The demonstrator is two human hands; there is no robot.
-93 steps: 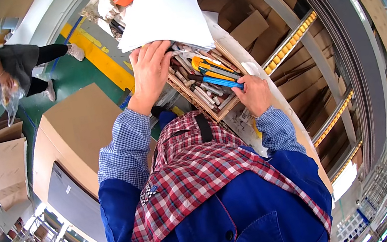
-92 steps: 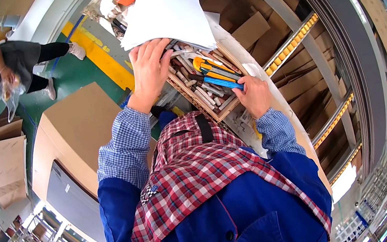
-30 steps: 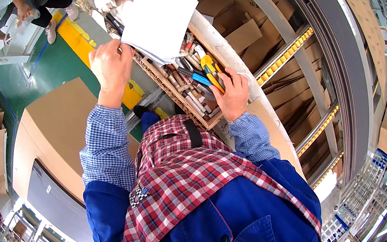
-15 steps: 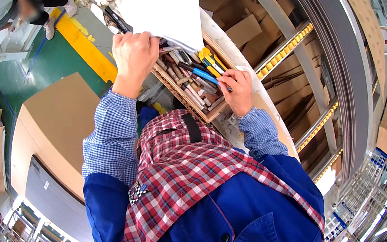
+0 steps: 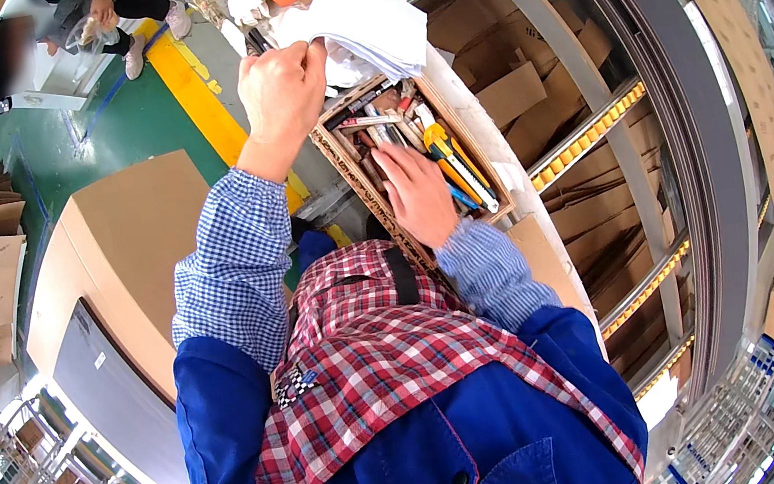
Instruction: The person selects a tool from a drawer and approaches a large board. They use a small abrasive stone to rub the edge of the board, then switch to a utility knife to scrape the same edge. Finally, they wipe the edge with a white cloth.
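Right hand [image 5: 417,197] shifted left off yellow knife [image 5: 451,159] | its grip's hold unclear, fingers inside box [image 5: 468,143] along desk [image 5: 514,185] | left grip [image 5: 283,96] pinching white sheets [image 5: 373,26], far side | room: carton [image 5: 136,226] and green floor [image 5: 122,137] left, roller rack [image 5: 593,133] right

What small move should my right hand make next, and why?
Perhaps curl the right hand around one loose stick and lift it: the hand lies over the sticks in the cardboard box, the yellow cutter lies to its right, and the left hand pinches the white sheets, leaving much of the box uncovered.
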